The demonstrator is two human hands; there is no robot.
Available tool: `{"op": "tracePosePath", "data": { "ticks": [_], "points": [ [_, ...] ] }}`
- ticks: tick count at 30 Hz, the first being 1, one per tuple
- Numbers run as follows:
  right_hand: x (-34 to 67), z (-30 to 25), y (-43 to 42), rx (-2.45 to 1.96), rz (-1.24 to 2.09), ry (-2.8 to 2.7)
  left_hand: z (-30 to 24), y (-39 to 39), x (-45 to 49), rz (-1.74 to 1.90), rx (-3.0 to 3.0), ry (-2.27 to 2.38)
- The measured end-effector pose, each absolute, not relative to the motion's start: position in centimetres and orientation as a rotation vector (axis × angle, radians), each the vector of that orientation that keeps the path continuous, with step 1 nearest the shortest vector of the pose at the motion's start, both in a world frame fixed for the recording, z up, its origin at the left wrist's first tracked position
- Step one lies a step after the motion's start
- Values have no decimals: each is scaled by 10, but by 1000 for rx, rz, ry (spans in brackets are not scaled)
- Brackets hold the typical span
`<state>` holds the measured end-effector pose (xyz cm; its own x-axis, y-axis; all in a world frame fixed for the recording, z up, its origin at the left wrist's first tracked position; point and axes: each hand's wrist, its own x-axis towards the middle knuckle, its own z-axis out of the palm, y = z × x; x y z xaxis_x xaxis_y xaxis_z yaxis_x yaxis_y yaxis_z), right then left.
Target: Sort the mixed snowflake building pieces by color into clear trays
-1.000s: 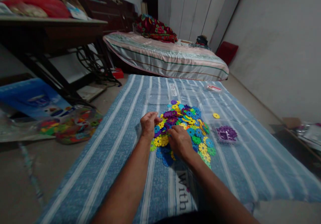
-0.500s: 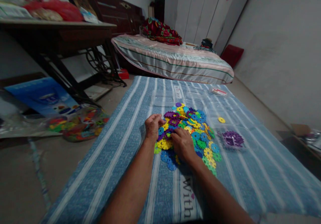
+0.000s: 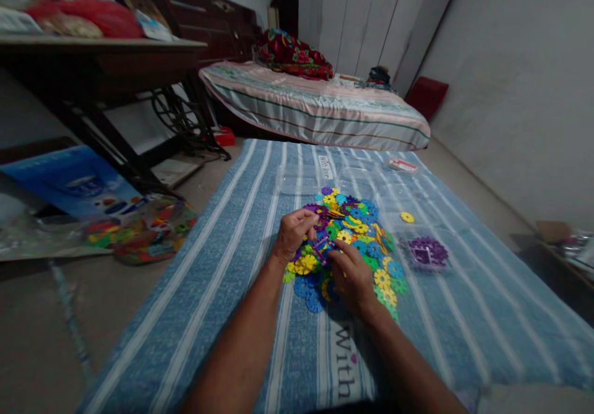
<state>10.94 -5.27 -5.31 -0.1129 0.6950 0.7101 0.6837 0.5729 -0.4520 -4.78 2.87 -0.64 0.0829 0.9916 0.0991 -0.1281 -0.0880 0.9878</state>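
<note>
Plastic snowflake discs [image 3: 357,228] in yellow, blue, green and purple lie in a loose pile on the striped cloth. My left hand [image 3: 294,234] is over the pile's left side, thumb and fingertips pinched together beside purple discs; whatever sits in that pinch is too small to make out. Curled over the near middle of the heap is my right hand [image 3: 352,275], its fingertips closed at a purple snowflake disc [image 3: 321,250] between the two hands. Right of the pile, a clear plastic box [image 3: 434,268] contains many purple discs [image 3: 429,250].
Other clear trays [image 3: 299,182] stand behind the pile. A yellow disc [image 3: 407,217] lies in a clear compartment at right, with a small red-and-white packet [image 3: 403,165] farther back. Beyond the table are a bed [image 3: 315,104] and, at left, a sewing-machine table [image 3: 102,46].
My left hand has lifted slightly and moved right, its fingers now pinched. The right hand has drawn back a little to the right, uncovering purple between the hands. The view has shifted slightly.
</note>
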Motion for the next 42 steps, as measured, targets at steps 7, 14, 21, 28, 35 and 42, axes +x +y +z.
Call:
{"op": "tracePosePath", "data": {
  "ticks": [7,14,21,28,35,42],
  "points": [
    [115,-47,-55,-1075,55,-1783,-4,21,-39,942,1285,886],
    [117,-44,-59,-1093,191,-1716,-2,19,-37,920,1188,848],
    [118,-44,-61,-1135,267,-1635,2,16,-35,920,1181,852],
    [119,-49,-61,-1172,366,-1546,5,16,-34,907,1189,841],
    [120,-51,-62,-1180,385,-1538,9,14,-32,918,1189,810],
    [120,-44,-64,-1148,326,-1589,8,13,-32,890,1176,797]
  ]
}}
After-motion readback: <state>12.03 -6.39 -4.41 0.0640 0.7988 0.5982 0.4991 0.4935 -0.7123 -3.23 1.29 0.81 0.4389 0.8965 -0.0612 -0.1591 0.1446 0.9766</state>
